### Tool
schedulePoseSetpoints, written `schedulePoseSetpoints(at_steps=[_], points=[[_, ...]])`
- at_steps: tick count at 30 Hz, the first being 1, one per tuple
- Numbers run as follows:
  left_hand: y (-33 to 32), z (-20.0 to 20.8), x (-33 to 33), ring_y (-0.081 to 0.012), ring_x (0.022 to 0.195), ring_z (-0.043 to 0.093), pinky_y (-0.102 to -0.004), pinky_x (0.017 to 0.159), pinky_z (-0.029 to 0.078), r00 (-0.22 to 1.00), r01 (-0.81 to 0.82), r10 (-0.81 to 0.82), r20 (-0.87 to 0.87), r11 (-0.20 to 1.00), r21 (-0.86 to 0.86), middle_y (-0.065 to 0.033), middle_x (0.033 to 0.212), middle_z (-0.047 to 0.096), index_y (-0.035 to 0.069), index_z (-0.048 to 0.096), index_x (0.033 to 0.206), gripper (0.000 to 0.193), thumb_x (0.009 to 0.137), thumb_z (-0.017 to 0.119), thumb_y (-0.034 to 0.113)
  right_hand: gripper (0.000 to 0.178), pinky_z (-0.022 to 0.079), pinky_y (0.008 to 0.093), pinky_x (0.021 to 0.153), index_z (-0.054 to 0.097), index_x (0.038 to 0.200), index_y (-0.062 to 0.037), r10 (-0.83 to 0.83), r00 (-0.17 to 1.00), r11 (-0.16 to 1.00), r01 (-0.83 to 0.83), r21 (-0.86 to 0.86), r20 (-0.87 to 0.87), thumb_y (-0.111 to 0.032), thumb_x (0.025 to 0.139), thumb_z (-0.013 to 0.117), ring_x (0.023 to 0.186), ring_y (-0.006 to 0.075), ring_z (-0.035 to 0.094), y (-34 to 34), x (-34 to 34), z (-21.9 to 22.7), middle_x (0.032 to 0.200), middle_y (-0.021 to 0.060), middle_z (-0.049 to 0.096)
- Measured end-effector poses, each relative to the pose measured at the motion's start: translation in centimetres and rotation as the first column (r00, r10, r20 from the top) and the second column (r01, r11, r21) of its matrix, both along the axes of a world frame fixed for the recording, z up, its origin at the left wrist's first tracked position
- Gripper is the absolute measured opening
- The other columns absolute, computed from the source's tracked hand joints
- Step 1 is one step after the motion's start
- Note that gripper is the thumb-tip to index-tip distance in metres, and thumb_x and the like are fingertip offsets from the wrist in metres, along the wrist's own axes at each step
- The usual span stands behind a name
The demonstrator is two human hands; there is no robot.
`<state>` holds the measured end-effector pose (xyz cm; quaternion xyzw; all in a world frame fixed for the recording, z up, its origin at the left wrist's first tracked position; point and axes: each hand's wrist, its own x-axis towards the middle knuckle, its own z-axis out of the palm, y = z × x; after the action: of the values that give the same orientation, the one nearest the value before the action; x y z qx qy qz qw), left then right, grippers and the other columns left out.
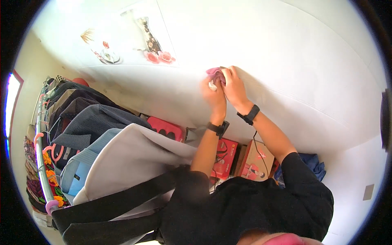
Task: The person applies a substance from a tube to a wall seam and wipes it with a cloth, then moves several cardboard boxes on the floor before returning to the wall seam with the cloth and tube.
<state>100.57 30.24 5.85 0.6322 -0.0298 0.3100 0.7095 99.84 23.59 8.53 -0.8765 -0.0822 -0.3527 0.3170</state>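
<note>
Right hand (233,87): fingers curled in, narrow grip, holding a crumpled dusky-pink soft cloth (215,72) near its fingertips. Left hand (213,98): right up against it from below, fingers bent in, motion-blurred; can't tell if it's gripping or just touching. Small crumpled off-white piece (212,85) at the left fingers; can't tell if it's part of the cloth or separate. Cloth sits between the 2 hands, in front of a glossy white flat wall surface (294,53); contact with it unclear. Both wrists wear black strap bands, left (218,128) and right (248,115); a thin black cable (261,155) hangs below the right band. Up and left of the hands, a printed picture with pink roses and a patterned vase (152,41) is on the wall. Below the hands: a red printed box (226,157), beside it a brown printed cardboard box (256,161), then a dark-blue crumpled fabric bundle (312,165) near the right sleeve. Left side: a silver metal clothes rail (42,171) with pink plastic hangers, dark striped garments (98,118), a light-blue garment (77,175) and a large pale-grey garment (134,159) reaching behind the left forearm. Far right: a small grey rectangular plate (368,192) on the wall.
</note>
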Motion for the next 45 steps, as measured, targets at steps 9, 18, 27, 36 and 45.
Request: schedulePoseSetpoints(at_steps=[9,18,27,36,45], points=[[-4.9,4.7,-1.5,-0.0227,0.094,0.055,-0.0344,0.084,0.044,0.931,0.135,-0.157,0.329,0.987,0.090,-0.0120,0.100,0.057,0.001,0.061,0.101,0.013,0.088,0.062,0.006,0.031,0.048,0.0310,0.065,0.057,0.111,-0.0046,-0.034,0.972,0.985,-0.006,0.172,0.231,0.000,0.081,0.065,0.076,0.0198,0.055,-5.1,-4.1,4.3,0.096,0.0089,0.055],[-5.2,4.0,-0.7,-0.0266,0.094,0.058,-0.0344,0.079,0.049,0.929,0.115,-0.165,0.331,0.980,0.163,-0.0137,0.105,0.057,0.002,0.060,0.099,0.018,0.082,0.067,-0.001,0.035,0.046,0.0319,0.058,0.055,0.110,-0.0056,-0.121,0.942,0.988,0.083,0.133,0.314,-0.002,0.078,0.069,0.069,0.0242,0.054,-5.0,-3.8,4.1,0.091,0.0104,0.051],[-8.9,11.0,-2.9,-0.0263,0.092,0.056,-0.0345,0.081,0.046,0.882,0.150,-0.190,0.432,0.981,0.124,-0.0134,0.100,0.055,0.001,0.060,0.102,0.021,0.083,0.065,-0.004,0.029,0.050,0.0348,0.058,0.057,0.108,-0.0085,-0.166,0.930,0.985,0.141,0.100,0.329,-0.006,0.081,0.066,0.072,0.0276,0.061,-9.1,-5.9,9.8,0.089,0.0105,0.057],[-16.7,11.5,-7.3,-0.0337,0.087,0.057,-0.0392,0.068,0.049,0.677,0.258,-0.436,0.593,0.895,0.363,-0.0172,0.103,0.054,0.001,0.057,0.104,0.027,0.079,0.063,-0.005,0.047,0.045,0.0290,0.063,0.051,0.124,-0.0036,-0.346,0.832,0.937,0.279,0.212,0.435,0.005,0.080,0.065,0.076,0.0201,0.052,-16.8,-12.2,7.9,0.092,0.0095,0.051],[-19.8,4.2,-10.7,-0.0343,0.086,0.059,-0.0397,0.067,0.051,0.596,0.453,-0.706,0.383,0.689,0.566,-0.0162,0.105,0.054,0.002,0.055,0.103,0.023,0.081,0.061,-0.001,0.047,0.044,0.0277,0.064,0.047,0.124,0.0005,-0.500,0.819,0.861,0.434,0.266,0.283,0.010,0.079,0.061,0.078,0.0170,0.050,-21.0,-16.4,-1.9,0.098,0.0091,0.048]])
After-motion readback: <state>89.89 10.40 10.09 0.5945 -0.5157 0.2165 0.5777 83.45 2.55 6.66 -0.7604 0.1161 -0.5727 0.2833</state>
